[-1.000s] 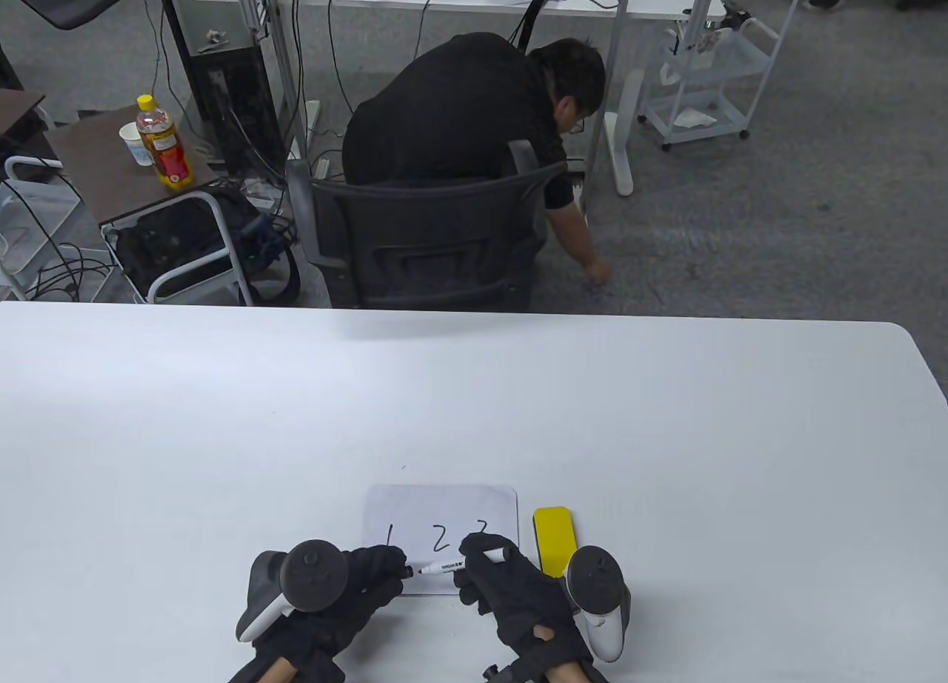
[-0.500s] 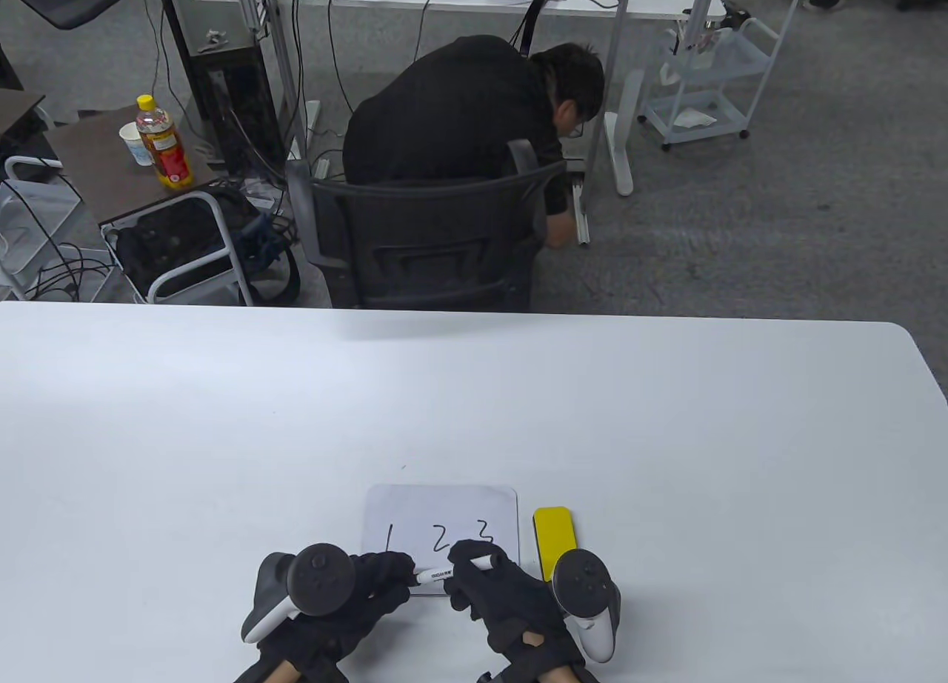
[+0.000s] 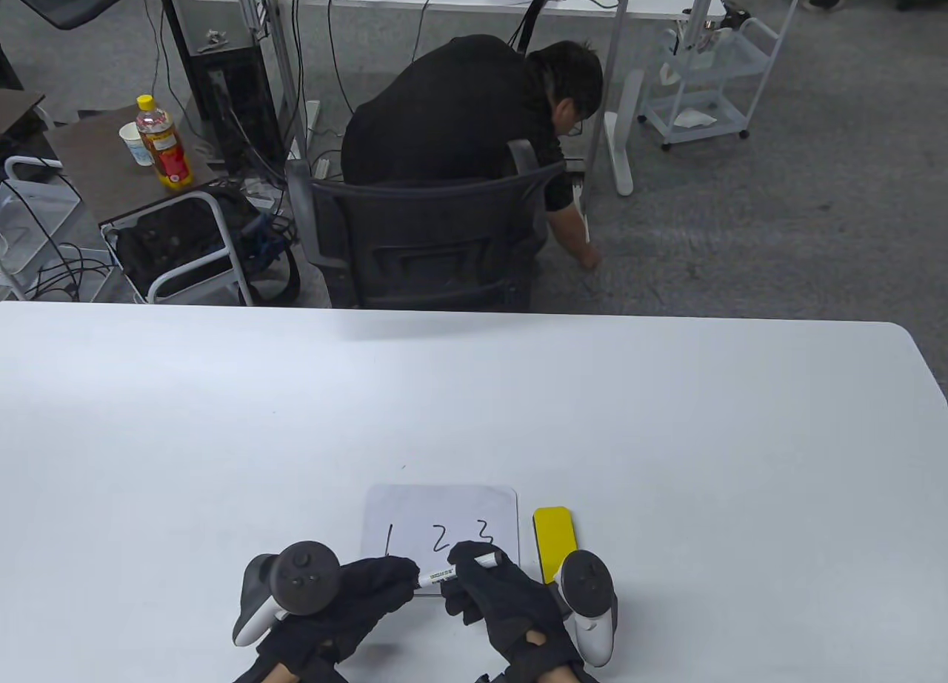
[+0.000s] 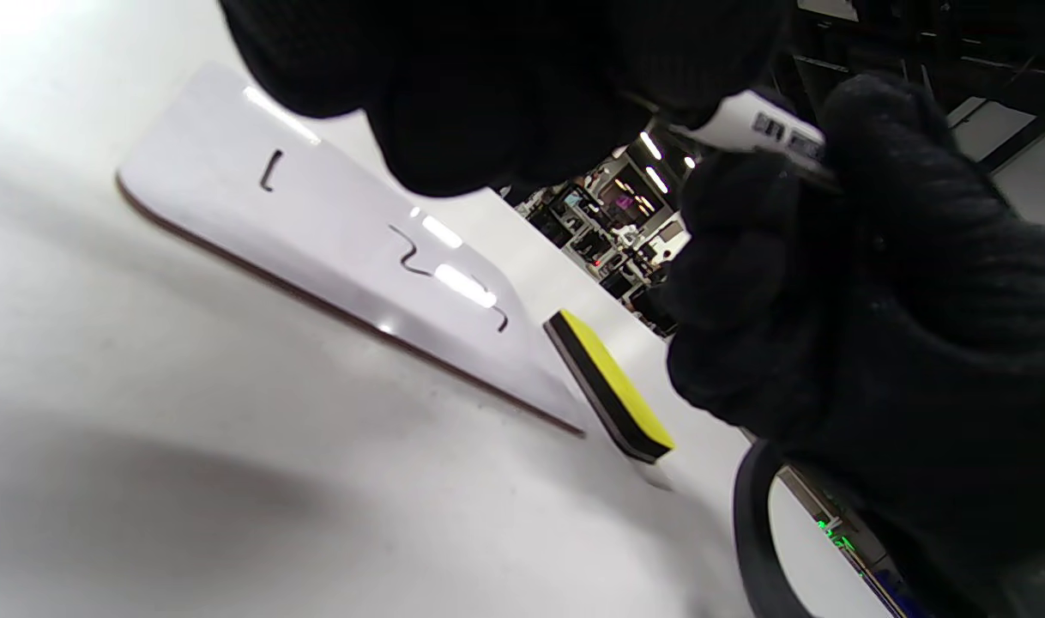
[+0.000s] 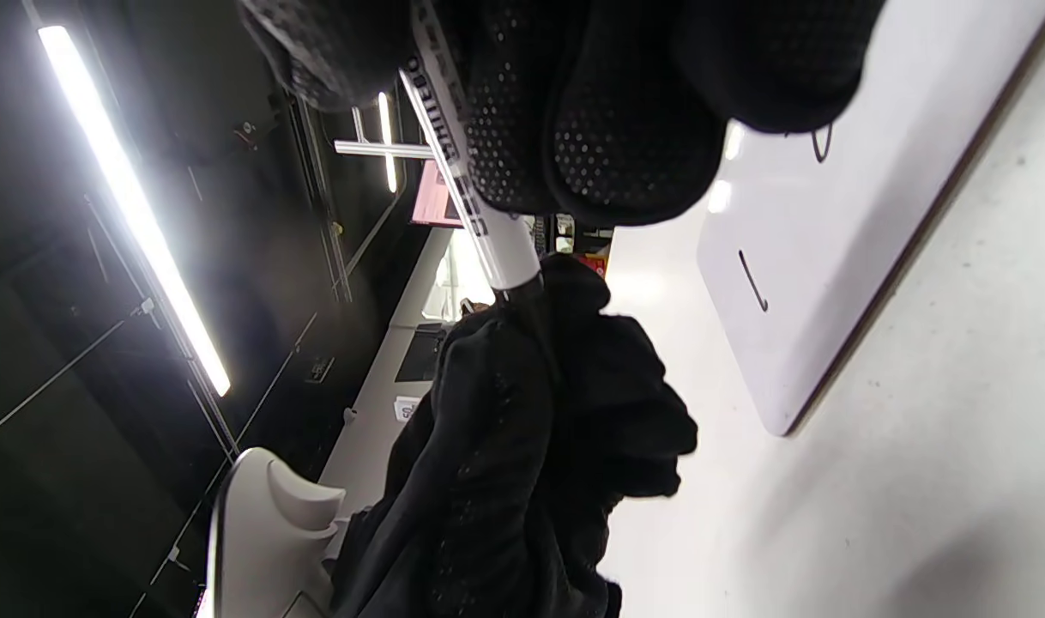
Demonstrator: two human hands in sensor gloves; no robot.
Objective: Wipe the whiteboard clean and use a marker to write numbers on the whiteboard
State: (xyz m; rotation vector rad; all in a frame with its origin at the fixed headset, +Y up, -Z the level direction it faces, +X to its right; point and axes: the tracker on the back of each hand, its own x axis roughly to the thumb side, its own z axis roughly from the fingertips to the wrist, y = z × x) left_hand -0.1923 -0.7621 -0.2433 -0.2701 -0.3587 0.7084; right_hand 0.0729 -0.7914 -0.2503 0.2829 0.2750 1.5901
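The small whiteboard (image 3: pixel 444 505) lies flat near the table's front edge with 1, 2 and 3 written on it in black. My right hand (image 3: pixel 463 564) grips the white marker (image 3: pixel 437 575) over the board's near edge, its barrel pointing left. My left hand (image 3: pixel 404 573) curls round the marker's black cap end, so the tip is hidden. In the right wrist view the marker (image 5: pixel 480 223) runs straight into the left hand's fingers (image 5: pixel 540 360). The yellow eraser (image 3: pixel 555 538) lies just right of the board, untouched; the left wrist view shows the eraser (image 4: pixel 613 382) beside the whiteboard (image 4: pixel 334 232).
Beyond the white table's (image 3: pixel 222 416) far edge, a person in black (image 3: pixel 459 112) bends down beside an office chair (image 3: pixel 422 238). A bottle (image 3: pixel 164 146) and a cup stand on a side table at the far left.
The hands have come together: the marker's bare tip, a second ago just short of the left fingers, now sits inside them. The right hand shifted slightly left.
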